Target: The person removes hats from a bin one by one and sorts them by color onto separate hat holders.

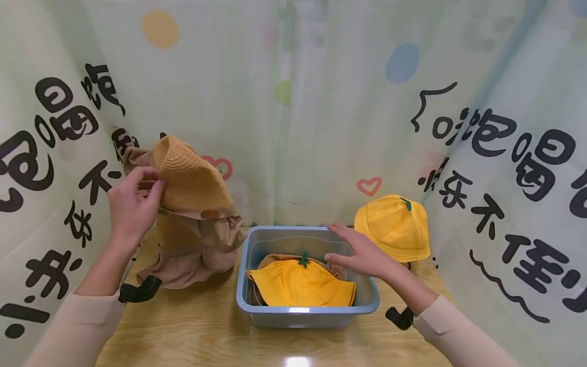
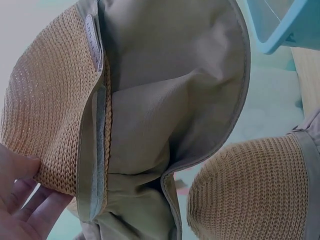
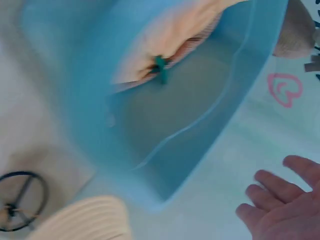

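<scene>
My left hand pinches a tan knitted sun hat by its crown, between thumb and fingers. Its wide brown cloth brim hangs down, and an inner band with a label shows. Below it, a second tan knitted hat stands at the left of the table. My right hand, fingers spread, holds nothing over the right side of a blue plastic bin. Inside the bin, a yellow hat with a green sprout lies over brown hat fabric.
Another yellow hat with a green sprout sits behind my right hand, at the back right. A black round wire base shows in the right wrist view. Printed curtains enclose the wooden table at the back and sides.
</scene>
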Available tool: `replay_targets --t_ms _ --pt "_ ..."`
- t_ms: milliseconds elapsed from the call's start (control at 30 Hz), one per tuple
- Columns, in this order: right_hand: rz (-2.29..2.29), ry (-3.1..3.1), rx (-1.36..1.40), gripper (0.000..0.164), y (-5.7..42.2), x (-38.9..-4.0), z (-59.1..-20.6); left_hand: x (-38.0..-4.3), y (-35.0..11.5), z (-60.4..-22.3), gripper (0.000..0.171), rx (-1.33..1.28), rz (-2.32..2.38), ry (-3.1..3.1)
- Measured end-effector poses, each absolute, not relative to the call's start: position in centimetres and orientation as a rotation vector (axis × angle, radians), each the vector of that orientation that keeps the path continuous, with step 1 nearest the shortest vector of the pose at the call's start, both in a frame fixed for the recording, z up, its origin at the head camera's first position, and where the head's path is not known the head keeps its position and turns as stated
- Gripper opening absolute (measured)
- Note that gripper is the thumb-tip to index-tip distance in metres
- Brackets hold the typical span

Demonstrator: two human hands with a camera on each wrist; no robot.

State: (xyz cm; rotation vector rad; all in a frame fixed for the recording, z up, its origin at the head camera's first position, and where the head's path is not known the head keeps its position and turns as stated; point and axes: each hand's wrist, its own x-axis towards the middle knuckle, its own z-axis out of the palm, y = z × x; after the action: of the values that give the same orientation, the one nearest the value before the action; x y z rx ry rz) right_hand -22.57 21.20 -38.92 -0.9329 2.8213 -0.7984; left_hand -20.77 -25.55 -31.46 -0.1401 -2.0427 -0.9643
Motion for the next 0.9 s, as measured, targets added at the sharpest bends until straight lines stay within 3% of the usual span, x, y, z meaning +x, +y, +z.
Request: replay_targets --t_ms 233,333,667,900 --pt "-1.065 2.712 -1.078 0.046 15.7 -25.7 -35.9 -21.1 -25.4 -31.5 0.009 -0.131 -0.974 -2.068" --pt "-1.183 2.645 -1.097 0.039 13.1 -26.8 -34.8 -21.2 -25.3 -31.5 0.009 -0.136 -0.988 -2.075" --pt "-1.445 2.497 -1.150 0.038 4.1 -29.5 -31.9 -21.3 -25.1 -31.5 0.008 -0.201 -1.026 -2.089" --pt "-1.523 2.438 -1.211 0.040 0.5 -30.2 -31.5 -21.2 -24.8 -31.4 0.008 -0.209 -1.057 -2.105"
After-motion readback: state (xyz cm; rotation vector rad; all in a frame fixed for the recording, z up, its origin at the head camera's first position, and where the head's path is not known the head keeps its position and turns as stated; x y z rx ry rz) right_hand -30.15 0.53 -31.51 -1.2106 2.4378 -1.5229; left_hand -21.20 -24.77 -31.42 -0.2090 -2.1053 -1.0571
